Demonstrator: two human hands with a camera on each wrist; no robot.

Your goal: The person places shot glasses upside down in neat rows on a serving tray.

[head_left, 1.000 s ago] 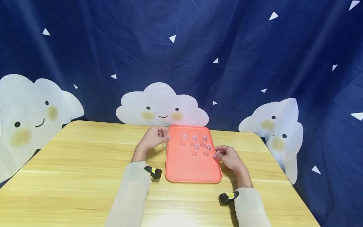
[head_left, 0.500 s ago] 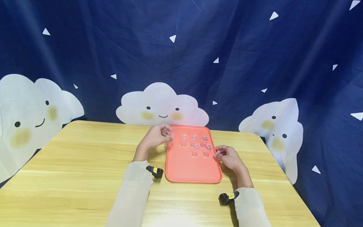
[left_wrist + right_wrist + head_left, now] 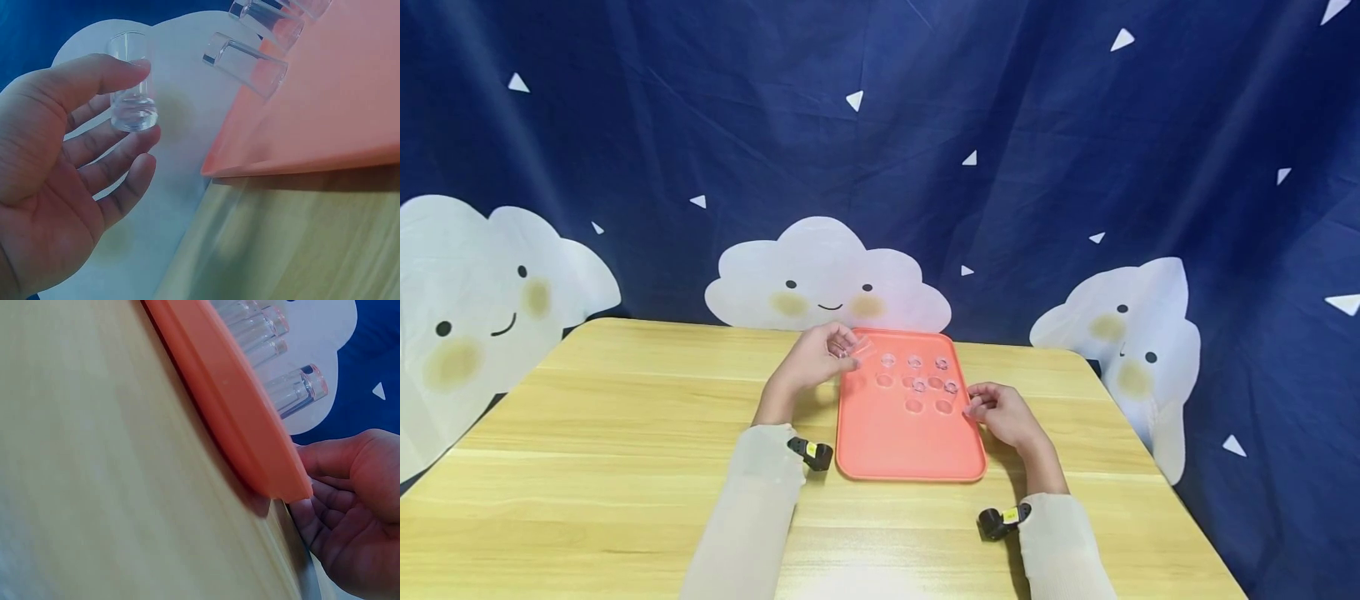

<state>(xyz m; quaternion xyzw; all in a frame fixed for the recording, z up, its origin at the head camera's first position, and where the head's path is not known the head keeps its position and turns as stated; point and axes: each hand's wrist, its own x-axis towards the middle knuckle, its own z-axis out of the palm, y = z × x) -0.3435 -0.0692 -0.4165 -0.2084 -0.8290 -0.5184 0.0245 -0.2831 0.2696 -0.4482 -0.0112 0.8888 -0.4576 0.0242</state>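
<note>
My left hand [image 3: 812,357] holds a small clear shot glass [image 3: 132,106] between thumb and fingers, tilted over the far left corner of the tray in the head view. The glass's thick base shows at its lower end in the left wrist view. On the coral-red tray [image 3: 910,454] several clear shot glasses [image 3: 915,383] stand upside down, grouped toward its far and right side. At the tray's right rim is my right hand [image 3: 1006,415]; in the right wrist view its thumb and fingers pinch the tray's edge [image 3: 275,469].
The tray lies on a light wooden table [image 3: 625,467]. Behind the table hangs a dark blue curtain [image 3: 775,125] with white clouds and triangles. Black wrist cameras [image 3: 812,454] sit on both sleeves.
My left hand has moved slightly right, over the tray's rim, and the glass in it has gone from roughly upright to tilted. The right hand and the glasses on the tray stay put.
</note>
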